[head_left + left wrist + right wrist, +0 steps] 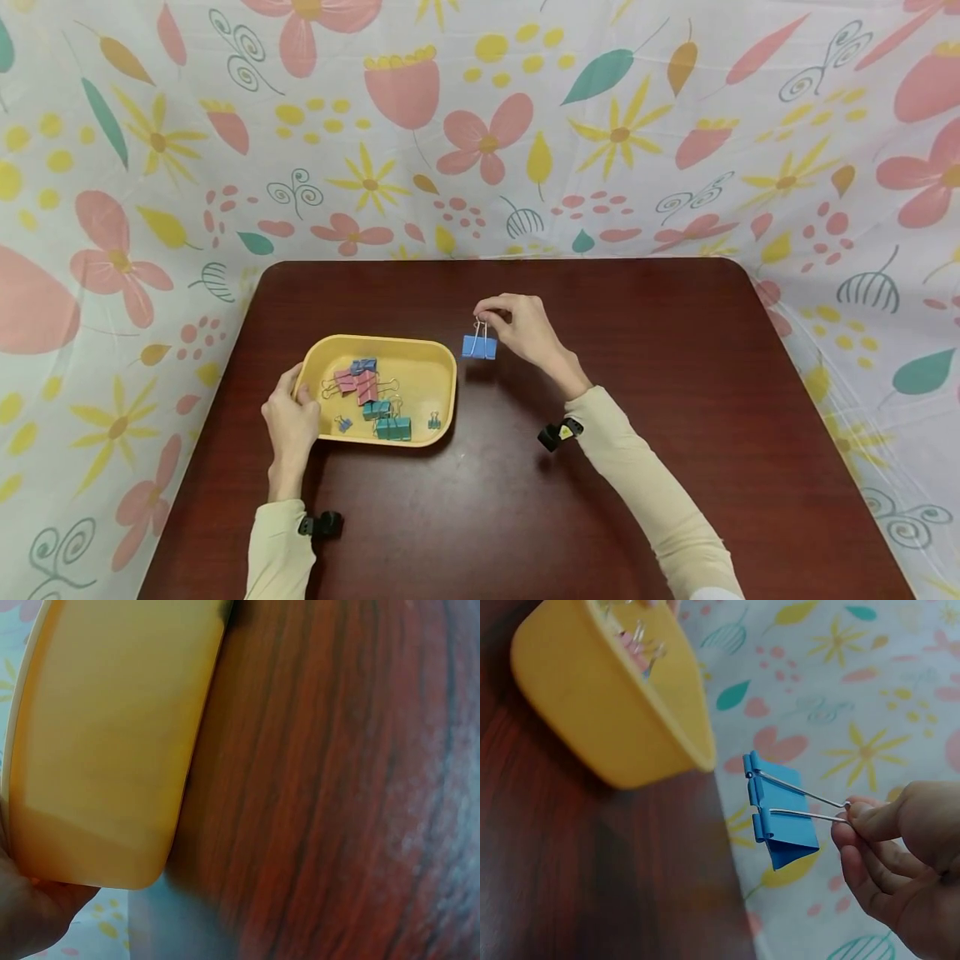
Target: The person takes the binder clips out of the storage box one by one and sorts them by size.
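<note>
A large blue binder clip (pixel 479 347) hangs from my right hand (pixel 527 332), whose thumb and fingers pinch its wire handles. In the right wrist view the blue body of the clip (pixel 780 810) points away from the fingertips, just off the tray's right end. My left hand (pixel 291 421) grips the left end of a yellow tray (pixel 431 375), thumb over the rim. Inside the tray lie pink binder clips (pixel 366 387), teal binder clips (pixel 393 428), a blue binder clip (pixel 363 366), a tiny blue clip (pixel 342 423) and a tiny teal clip (pixel 434 420).
The tray stands on the left part of a dark red-brown wooden table (pixel 675 375) with rounded far corners. A flowered cloth (pixel 480 150) hangs behind the table and along its sides. Black cameras are strapped to both wrists.
</note>
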Action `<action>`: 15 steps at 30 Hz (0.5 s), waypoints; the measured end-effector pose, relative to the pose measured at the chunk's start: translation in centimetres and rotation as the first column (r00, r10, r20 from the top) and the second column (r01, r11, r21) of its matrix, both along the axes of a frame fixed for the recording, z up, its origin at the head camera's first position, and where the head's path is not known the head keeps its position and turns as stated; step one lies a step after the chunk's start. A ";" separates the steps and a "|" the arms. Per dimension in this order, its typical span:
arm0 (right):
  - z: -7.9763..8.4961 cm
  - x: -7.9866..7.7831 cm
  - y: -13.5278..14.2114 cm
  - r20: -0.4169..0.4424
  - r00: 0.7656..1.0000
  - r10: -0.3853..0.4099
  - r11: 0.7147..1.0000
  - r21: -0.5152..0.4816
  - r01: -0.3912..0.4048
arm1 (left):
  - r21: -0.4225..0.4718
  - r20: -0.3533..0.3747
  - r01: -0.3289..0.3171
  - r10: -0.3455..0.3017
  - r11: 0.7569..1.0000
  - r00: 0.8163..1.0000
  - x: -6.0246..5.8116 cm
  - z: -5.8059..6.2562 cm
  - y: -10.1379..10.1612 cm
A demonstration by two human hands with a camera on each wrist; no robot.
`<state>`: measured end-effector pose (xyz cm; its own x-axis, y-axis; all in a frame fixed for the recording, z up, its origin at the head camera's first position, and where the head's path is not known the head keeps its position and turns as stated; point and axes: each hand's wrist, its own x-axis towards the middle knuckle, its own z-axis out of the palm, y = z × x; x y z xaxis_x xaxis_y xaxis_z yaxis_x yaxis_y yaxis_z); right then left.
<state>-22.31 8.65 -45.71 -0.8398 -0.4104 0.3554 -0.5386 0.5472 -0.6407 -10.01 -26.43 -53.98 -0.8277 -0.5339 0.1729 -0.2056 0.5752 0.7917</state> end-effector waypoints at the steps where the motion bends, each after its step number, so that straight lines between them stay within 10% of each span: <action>1: -0.3 -0.1 0.3 0.004 1.000 -0.006 1.000 0.003 0.006 | -0.001 -0.001 0.000 0.000 1.000 1.000 0.0 0.0 0.0; 15: -5.5 -1.2 2.1 0.129 0.991 -0.033 0.999 0.028 0.029 | 0.015 0.019 -0.003 0.003 1.000 1.000 0.2 0.2 0.3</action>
